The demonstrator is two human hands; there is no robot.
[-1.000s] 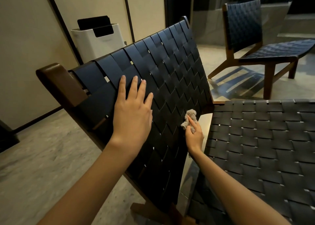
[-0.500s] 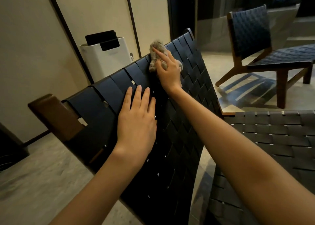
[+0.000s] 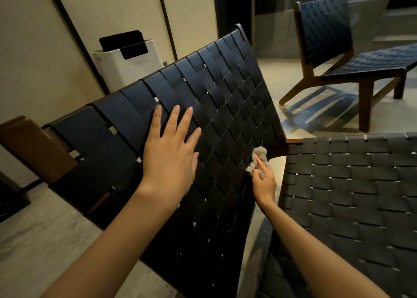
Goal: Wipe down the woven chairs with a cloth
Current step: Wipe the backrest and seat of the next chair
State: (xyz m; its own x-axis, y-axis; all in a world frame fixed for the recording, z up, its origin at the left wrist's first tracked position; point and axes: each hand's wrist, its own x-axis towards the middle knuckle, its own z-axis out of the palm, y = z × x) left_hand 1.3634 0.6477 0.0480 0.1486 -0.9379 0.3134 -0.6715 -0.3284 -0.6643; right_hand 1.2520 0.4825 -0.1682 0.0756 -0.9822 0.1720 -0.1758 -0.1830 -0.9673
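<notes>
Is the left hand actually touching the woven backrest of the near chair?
Touching. In the head view the left hand lies flat on the woven backrest, fingers spread, with no gap visible.

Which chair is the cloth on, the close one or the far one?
The close chair: the right hand holds the grey cloth low against its woven back, and the left hand lies flat on it. Nobody touches the far chair.

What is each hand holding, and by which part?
The right hand pinches the grey cloth at its lower end. The left hand holds nothing, lying flat on the chair back.
</notes>
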